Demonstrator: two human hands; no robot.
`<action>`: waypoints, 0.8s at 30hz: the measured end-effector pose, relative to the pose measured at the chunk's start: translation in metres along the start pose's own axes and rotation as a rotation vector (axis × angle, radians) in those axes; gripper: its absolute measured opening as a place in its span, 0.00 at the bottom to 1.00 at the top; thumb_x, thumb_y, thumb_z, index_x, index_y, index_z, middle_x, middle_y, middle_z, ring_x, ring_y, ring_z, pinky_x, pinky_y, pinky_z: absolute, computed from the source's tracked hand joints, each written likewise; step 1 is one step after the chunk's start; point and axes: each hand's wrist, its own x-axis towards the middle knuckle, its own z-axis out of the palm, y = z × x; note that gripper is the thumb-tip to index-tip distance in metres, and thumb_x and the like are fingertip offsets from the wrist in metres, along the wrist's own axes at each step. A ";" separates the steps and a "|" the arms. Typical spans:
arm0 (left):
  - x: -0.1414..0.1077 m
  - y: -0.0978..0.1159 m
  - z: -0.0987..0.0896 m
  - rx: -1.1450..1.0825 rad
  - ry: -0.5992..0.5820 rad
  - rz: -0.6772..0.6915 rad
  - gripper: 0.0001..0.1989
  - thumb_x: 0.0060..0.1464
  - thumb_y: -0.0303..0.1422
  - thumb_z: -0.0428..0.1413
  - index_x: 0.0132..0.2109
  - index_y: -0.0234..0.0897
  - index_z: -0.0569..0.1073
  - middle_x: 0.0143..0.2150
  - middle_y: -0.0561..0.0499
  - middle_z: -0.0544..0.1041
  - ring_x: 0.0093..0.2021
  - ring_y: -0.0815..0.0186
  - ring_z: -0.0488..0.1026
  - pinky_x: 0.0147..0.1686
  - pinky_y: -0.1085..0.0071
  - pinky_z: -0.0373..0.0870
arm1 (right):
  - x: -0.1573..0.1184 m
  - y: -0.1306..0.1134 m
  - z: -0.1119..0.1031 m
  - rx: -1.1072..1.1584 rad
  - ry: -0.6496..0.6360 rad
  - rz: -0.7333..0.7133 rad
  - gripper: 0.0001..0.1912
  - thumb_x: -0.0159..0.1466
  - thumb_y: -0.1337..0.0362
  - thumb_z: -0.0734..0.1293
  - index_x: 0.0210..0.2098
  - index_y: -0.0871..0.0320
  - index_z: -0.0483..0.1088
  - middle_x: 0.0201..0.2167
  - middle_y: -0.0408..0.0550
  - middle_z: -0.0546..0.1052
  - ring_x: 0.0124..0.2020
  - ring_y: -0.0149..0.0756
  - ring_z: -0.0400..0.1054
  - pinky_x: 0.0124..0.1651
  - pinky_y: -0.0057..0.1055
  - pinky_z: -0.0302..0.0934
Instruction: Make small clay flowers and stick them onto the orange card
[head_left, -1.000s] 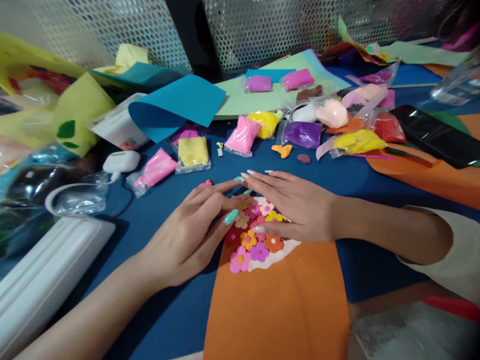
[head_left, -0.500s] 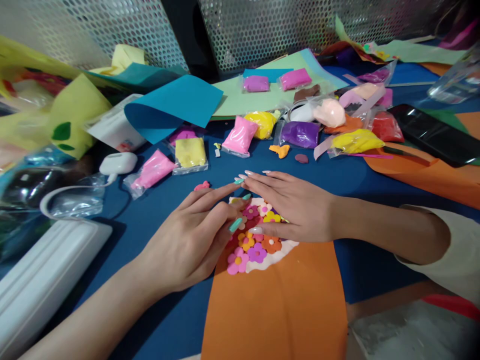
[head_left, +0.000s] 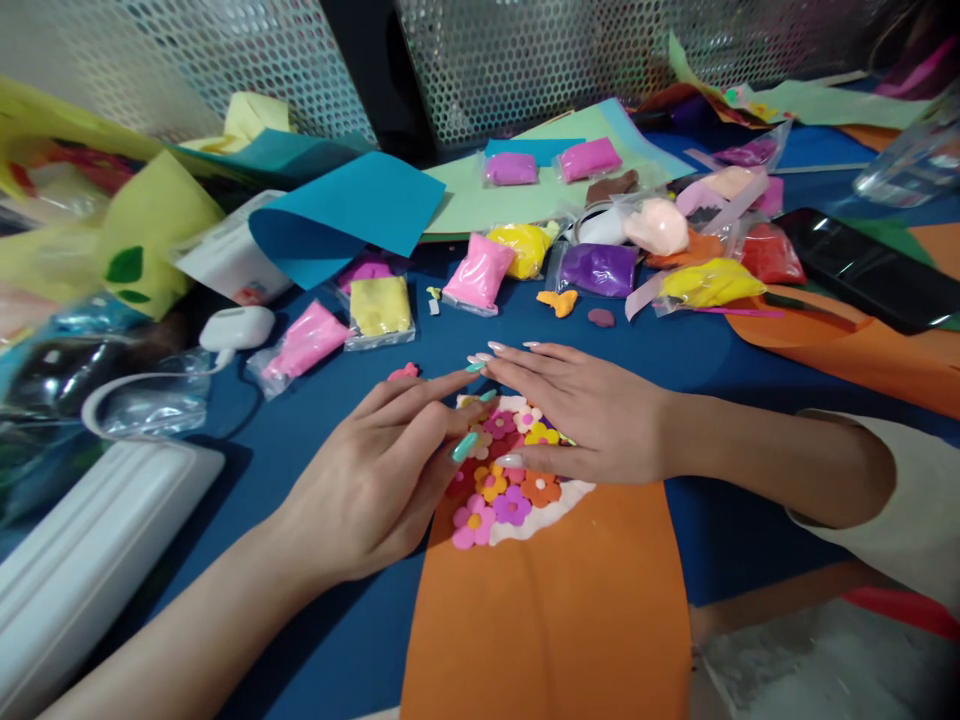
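Observation:
An orange foam sheet lies in front of me on the blue table. At its far end sits a white patch covered with small clay flowers in pink, yellow, orange and purple. My left hand lies flat over the left side of the flowers, fingers stretched out. My right hand lies flat over the right and far side of them, palm down. The fingertips of both hands nearly meet beyond the flowers. Neither hand grips anything.
Bags of coloured clay lie beyond the hands: pink, yellow, purple. A teal sheet curls at the back left. A white earbud case and white rail are on the left, a black phone at right.
Both hands stay pressed on the flowers. The left hand's fingers have shifted slightly, and the view has drifted a little.

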 end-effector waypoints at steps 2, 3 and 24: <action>0.000 0.000 0.001 0.002 -0.010 -0.001 0.12 0.58 0.22 0.43 0.48 0.35 0.63 0.47 0.42 0.75 0.60 0.61 0.63 0.54 0.60 0.60 | 0.000 0.000 0.000 -0.008 -0.005 -0.002 0.40 0.66 0.47 0.53 0.65 0.72 0.42 0.66 0.61 0.46 0.67 0.43 0.38 0.66 0.43 0.36; 0.000 0.000 0.001 0.002 -0.013 -0.001 0.12 0.58 0.22 0.43 0.48 0.35 0.63 0.47 0.42 0.75 0.59 0.62 0.63 0.54 0.61 0.60 | 0.000 0.000 0.000 -0.008 -0.011 -0.005 0.40 0.66 0.47 0.52 0.65 0.72 0.42 0.66 0.61 0.46 0.67 0.43 0.38 0.66 0.43 0.36; 0.003 -0.004 0.002 0.053 0.028 0.064 0.13 0.58 0.21 0.43 0.49 0.30 0.66 0.45 0.42 0.74 0.55 0.59 0.64 0.48 0.62 0.61 | 0.000 -0.003 -0.004 -0.024 -0.044 0.013 0.40 0.66 0.46 0.52 0.65 0.73 0.41 0.66 0.61 0.45 0.68 0.44 0.36 0.66 0.45 0.36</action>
